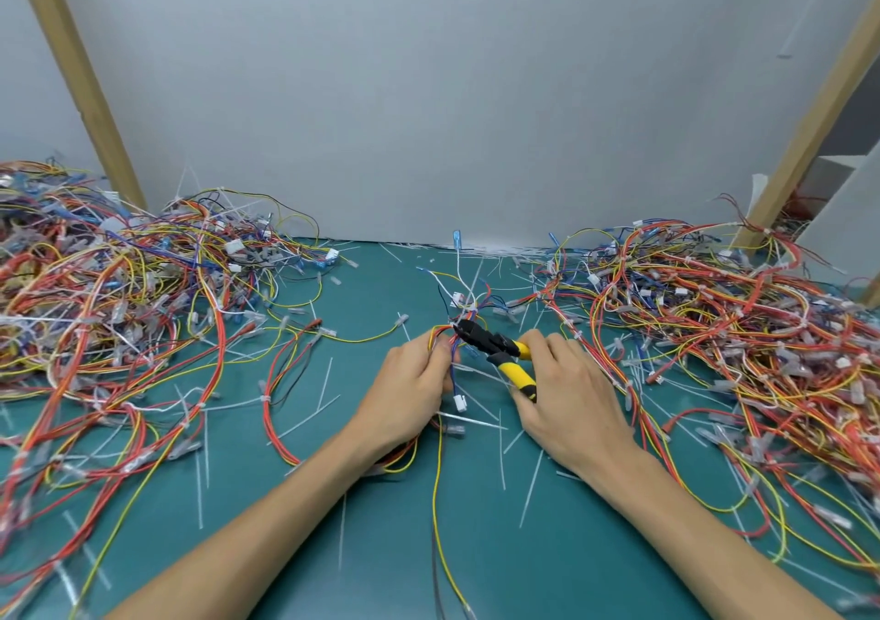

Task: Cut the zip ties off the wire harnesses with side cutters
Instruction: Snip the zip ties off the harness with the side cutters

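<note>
Wire harness (442, 331) at mid-bench (390, 562), gripped in left hand (409, 381); side cutters (495, 348), gripped by right hand (566, 395), come in from the right, long axis slanting far-left, nose at the bundle just beyond the left fingers; tie itself too small to tell.

1. The table (381, 548) runs back to a wall (428, 95).
2. A left pile (119, 295) of harnesses lies on the table's left side and a right pile (714, 314) on its right, well apart.
3. A left post (76, 76) rises behind the left pile, a right post (809, 129) behind the right pile.
4. Between the piles, the left hand (409, 391) holds a harness (464, 305). Just right of it, the right hand (571, 400) holds cutters (495, 348), their tip at the harness.
5. Cut ties (501, 448) lie scattered on the table around the hands.
</note>
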`<action>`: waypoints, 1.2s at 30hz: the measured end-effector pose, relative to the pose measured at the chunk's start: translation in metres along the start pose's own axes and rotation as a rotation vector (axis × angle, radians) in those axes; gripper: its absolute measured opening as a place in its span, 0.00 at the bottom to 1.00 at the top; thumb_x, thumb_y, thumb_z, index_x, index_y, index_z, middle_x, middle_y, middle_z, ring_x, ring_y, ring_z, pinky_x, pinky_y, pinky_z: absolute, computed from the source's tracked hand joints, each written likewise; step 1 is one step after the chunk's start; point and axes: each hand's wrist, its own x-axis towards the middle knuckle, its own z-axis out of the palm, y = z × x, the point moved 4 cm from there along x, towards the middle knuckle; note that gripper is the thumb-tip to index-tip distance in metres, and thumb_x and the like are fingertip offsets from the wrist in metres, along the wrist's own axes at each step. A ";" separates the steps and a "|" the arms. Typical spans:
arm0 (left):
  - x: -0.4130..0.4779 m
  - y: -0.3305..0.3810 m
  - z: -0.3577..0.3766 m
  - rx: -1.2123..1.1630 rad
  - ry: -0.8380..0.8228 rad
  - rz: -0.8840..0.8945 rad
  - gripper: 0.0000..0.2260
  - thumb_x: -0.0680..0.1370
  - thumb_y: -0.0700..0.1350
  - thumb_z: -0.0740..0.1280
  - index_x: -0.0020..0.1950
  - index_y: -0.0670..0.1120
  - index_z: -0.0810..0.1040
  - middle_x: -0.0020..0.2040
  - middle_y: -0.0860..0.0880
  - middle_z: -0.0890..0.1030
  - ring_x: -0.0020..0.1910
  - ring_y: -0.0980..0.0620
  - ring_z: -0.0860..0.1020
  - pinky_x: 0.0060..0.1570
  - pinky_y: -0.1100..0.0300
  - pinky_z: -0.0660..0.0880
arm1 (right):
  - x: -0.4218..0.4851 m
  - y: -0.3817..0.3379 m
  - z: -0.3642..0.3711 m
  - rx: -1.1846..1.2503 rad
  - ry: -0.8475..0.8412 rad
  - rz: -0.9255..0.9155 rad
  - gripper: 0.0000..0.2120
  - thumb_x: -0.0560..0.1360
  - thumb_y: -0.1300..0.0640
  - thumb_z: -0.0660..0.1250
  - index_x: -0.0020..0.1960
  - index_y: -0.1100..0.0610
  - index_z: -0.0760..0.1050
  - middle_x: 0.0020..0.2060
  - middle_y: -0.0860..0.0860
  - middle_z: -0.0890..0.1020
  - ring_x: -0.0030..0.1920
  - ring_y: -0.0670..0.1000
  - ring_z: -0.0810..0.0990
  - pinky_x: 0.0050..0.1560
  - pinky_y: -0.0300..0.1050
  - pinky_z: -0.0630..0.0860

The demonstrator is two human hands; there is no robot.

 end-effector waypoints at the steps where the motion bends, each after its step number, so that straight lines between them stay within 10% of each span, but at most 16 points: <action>1: 0.000 0.000 0.000 0.004 -0.004 0.000 0.14 0.79 0.55 0.54 0.35 0.56 0.70 0.24 0.57 0.68 0.24 0.56 0.63 0.28 0.59 0.60 | 0.000 0.001 0.000 0.003 -0.013 0.004 0.21 0.74 0.49 0.68 0.63 0.54 0.66 0.47 0.50 0.72 0.48 0.53 0.70 0.48 0.47 0.67; 36: -0.008 0.015 0.004 0.261 -0.026 0.137 0.15 0.84 0.45 0.54 0.38 0.52 0.67 0.24 0.59 0.71 0.26 0.57 0.67 0.32 0.59 0.66 | -0.003 0.006 -0.006 0.027 0.071 0.015 0.12 0.70 0.48 0.65 0.40 0.50 0.62 0.29 0.46 0.71 0.30 0.55 0.69 0.29 0.45 0.61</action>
